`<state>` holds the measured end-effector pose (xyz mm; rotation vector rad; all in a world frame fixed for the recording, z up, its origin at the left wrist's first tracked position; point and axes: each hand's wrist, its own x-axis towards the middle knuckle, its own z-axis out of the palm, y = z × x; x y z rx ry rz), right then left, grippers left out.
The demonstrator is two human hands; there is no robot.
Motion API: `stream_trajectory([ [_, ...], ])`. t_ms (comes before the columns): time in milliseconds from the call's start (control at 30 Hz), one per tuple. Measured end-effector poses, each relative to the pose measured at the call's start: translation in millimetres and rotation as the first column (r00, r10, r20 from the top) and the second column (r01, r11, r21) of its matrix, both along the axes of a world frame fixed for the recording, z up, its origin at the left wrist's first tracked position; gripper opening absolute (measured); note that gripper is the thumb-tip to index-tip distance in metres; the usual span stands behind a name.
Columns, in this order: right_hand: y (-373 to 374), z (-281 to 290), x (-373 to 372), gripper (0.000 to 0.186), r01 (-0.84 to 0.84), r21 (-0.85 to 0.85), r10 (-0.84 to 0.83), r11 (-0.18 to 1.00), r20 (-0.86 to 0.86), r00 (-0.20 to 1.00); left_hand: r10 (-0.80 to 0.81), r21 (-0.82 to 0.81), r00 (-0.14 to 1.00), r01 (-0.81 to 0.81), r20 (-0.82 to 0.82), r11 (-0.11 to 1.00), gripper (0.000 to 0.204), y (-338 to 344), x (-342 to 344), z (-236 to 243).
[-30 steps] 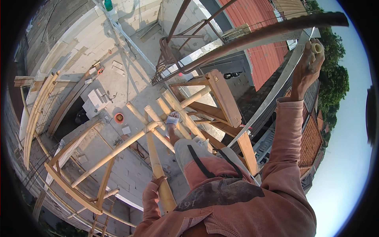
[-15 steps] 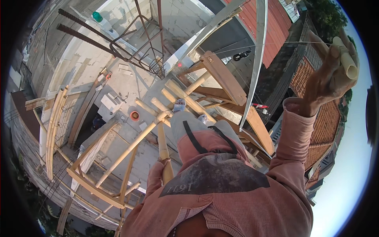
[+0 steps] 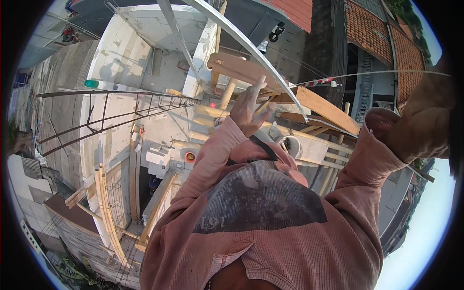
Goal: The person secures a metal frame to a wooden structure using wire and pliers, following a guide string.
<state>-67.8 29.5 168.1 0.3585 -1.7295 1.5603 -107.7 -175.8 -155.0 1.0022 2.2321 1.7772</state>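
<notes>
My left hand (image 3: 249,108) is raised in front of my chest with its fingers stretched out and nothing in it. It appears just in front of a brown wooden beam (image 3: 232,65) and a bent silver metal strip (image 3: 251,48); whether it touches either I cannot tell. My right hand (image 3: 430,111) is lifted high at the far right, in shadow and partly cut off by the dark rim, so its fingers are hidden. A thin string (image 3: 372,72) runs taut across the view toward that hand. The short bamboo piece seen earlier in it does not show.
A rusty rebar frame (image 3: 104,116) juts to the left. Below lie several bamboo poles (image 3: 314,140), a white bucket (image 3: 291,146), an orange pot (image 3: 189,157) and pale blocks (image 3: 158,157). Block walls (image 3: 169,24) stand ahead, tiled roofs (image 3: 374,29) to the right.
My left hand has let go of the bamboo pole near my waist and risen forward. The right hand has moved outward to the rim. The view has turned, and the bucket now shows.
</notes>
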Motion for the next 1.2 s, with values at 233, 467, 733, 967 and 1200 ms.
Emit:
stream_trajectory([
  [233, 37, -22, 89, 0.038, -0.049, -0.469, 0.052, 0.882, -0.007, 0.999, -0.654, 0.16, 0.626, 0.659, 0.424, 0.735, 0.043, 34, 42, 59],
  [467, 28, -80, 148, 0.044, -0.195, -0.815, 0.219, 0.546, -0.086, 0.972, -0.762, 0.248, 0.248, 0.847, 0.599, 0.47, 0.05, 78, 46, 68],
  [733, 1, -101, 217, 0.046, 0.169, -0.937, -0.003, 0.305, 0.176, 0.984, -0.844, 0.407, 0.348, 0.758, 0.409, 0.509, 0.082, 132, 82, 122],
  [967, 5, -109, 243, 0.035, 0.487, -0.821, -0.142, 0.299, 0.466, 0.873, -0.875, 0.221, 0.482, 0.849, 0.043, 0.479, 0.056, 161, 99, 181],
  [1200, 23, -125, 249, 0.041, 0.519, -0.753, -0.214, 0.405, 0.474, 0.854, -0.734, 0.286, 0.672, 0.686, 0.102, 0.669, 0.036, 182, 120, 180],
])
